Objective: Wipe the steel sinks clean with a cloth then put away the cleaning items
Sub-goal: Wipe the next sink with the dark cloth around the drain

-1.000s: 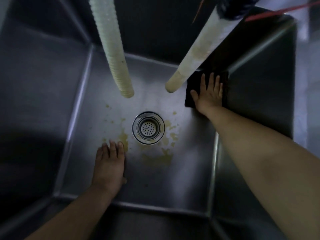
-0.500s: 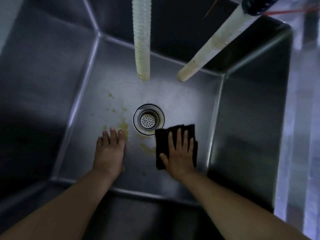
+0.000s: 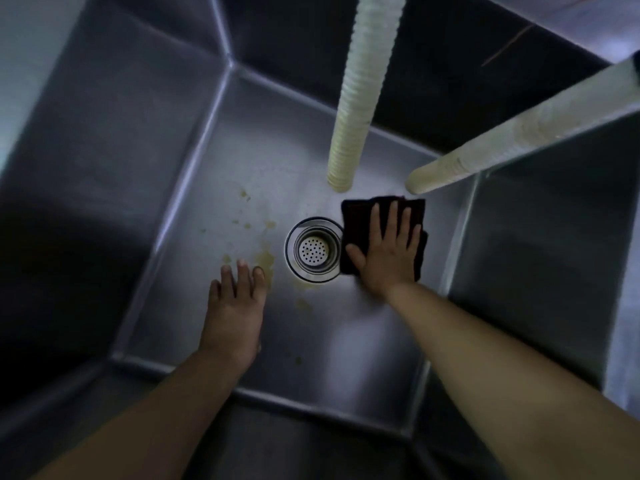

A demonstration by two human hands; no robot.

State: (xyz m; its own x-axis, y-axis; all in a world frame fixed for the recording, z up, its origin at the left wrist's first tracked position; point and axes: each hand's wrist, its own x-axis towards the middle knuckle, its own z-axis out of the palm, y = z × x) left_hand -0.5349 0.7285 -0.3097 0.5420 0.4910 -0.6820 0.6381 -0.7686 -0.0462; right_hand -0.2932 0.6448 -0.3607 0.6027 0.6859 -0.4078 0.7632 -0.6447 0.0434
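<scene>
Deep in the steel sink (image 3: 145, 140), right hand (image 3: 389, 252) flat, fingers spread, pressing a dark cloth (image 3: 358, 225) to the floor just right of the drain (image 3: 313, 250). Cloth folded roughly square, long axis seemingly toward the back wall, though hard to tell under the palm. Left hand (image 3: 233, 308) flat, fingers together, holding nothing, beside yellowish stains (image 3: 266, 259). Two pale hoses (image 3: 360, 98) overhead.

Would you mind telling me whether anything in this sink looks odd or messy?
Yes: yellowish stains blotch the sink floor left of the drain strainer, beside the left hand, unwiped.
</scene>
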